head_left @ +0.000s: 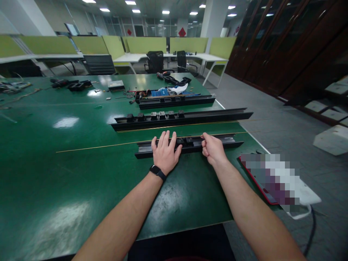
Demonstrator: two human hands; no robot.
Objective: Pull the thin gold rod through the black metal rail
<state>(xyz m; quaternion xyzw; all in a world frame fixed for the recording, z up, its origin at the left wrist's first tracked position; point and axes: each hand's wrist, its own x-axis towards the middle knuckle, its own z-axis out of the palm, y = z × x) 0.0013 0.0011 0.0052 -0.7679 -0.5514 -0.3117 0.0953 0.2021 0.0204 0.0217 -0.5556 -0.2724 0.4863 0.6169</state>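
A short black metal rail (pixel 231 140) lies on the green table (pixel 67 163) right in front of me. My left hand (pixel 164 152) rests flat on the rail's left part, fingers stretched out over it, a black watch on the wrist. My right hand (pixel 213 148) is curled closed at the rail's middle, pinching a small black block (pixel 190 140) seated in the rail. Behind it lies a longer black rail (pixel 217 116) carrying several small black blocks (pixel 154 116). A thin brass-coloured strip (pixel 95 146) runs across the table between them.
A third rail (pixel 176 101) with blue and white parts and wires lies farther back. Black tools (pixel 70 84) and a small box (pixel 116 85) sit at the back left. A red-edged tray (pixel 258 183) overhangs the table's right edge. Desks, chairs and dark cabinets stand beyond.
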